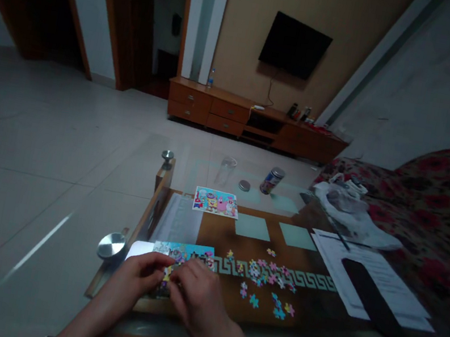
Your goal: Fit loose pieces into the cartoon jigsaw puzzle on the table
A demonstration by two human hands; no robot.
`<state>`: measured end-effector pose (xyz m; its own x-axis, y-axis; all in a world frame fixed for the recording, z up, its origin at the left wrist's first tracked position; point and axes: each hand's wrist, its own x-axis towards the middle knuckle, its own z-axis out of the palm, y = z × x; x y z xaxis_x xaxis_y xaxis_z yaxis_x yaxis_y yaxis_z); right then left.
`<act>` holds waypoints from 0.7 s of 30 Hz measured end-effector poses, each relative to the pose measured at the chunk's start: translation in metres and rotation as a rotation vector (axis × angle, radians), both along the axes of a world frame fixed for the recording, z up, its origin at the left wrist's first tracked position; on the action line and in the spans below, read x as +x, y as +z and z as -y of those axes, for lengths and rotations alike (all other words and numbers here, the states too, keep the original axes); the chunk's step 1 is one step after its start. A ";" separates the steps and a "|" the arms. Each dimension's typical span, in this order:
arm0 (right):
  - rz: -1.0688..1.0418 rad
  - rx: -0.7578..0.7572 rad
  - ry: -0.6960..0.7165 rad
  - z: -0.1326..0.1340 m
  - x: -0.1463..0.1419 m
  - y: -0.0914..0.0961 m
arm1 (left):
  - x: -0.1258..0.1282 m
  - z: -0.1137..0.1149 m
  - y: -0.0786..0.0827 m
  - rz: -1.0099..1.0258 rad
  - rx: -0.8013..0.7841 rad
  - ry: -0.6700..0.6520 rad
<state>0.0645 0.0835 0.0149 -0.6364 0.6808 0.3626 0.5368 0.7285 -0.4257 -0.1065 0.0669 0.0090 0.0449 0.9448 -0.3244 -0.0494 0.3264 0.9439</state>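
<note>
A partly assembled jigsaw puzzle point(185, 254) lies at the near left of a glass-topped coffee table point(315, 298). My left hand point(141, 278) and my right hand point(197, 296) rest on its near edge, fingertips pinched together over a small puzzle piece point(167, 275) between them. Several loose puzzle pieces point(264, 281) are scattered to the right of the hands. A coloured reference picture point(216, 202) lies farther back on the table.
A clear cup point(225, 171), a round lid point(244, 185) and a can point(272, 181) stand at the table's far edge. Papers with a dark flat object point(374, 282) and a plastic bag point(347, 209) lie at the right, beside a floral sofa point(445, 217). A TV cabinet point(254, 121) stands beyond.
</note>
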 end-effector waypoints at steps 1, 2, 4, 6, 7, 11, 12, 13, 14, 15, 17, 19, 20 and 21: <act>-0.001 -0.013 0.010 0.001 0.002 0.001 | 0.000 0.000 0.000 0.001 -0.012 -0.021; 0.000 -0.020 0.020 0.002 0.005 0.002 | 0.000 0.001 -0.001 0.000 -0.027 -0.047; -0.001 -0.008 0.037 0.005 0.011 0.003 | 0.003 0.003 -0.003 0.010 -0.058 -0.102; 0.001 0.027 0.057 0.008 0.019 0.002 | 0.007 0.006 -0.008 0.049 -0.077 -0.151; 0.004 0.043 0.069 0.010 0.023 0.001 | 0.010 0.008 -0.011 0.074 -0.084 -0.169; 0.017 0.070 0.107 0.017 0.043 -0.005 | 0.026 0.015 -0.026 0.129 -0.102 -0.214; 0.021 0.073 0.102 0.018 0.049 -0.007 | 0.030 0.017 -0.029 0.124 -0.100 -0.213; 0.029 0.072 0.089 0.018 0.056 -0.009 | 0.033 0.018 -0.032 0.108 -0.095 -0.206; 0.043 0.063 0.066 0.019 0.064 -0.010 | 0.035 0.019 -0.035 0.077 -0.090 -0.192; 0.061 0.049 0.030 0.019 0.072 -0.012 | 0.037 0.019 -0.036 0.035 -0.085 -0.171; 0.109 0.012 -0.060 0.017 0.090 -0.015 | 0.039 0.017 -0.037 -0.057 -0.072 -0.123; 0.158 -0.027 -0.145 0.013 0.106 -0.017 | 0.038 0.014 -0.036 -0.132 -0.058 -0.081; 0.180 -0.041 -0.176 0.011 0.113 -0.018 | 0.037 0.012 -0.034 -0.163 -0.051 -0.068; 0.203 -0.052 -0.198 0.009 0.119 -0.019 | 0.036 0.010 -0.032 -0.191 -0.044 -0.061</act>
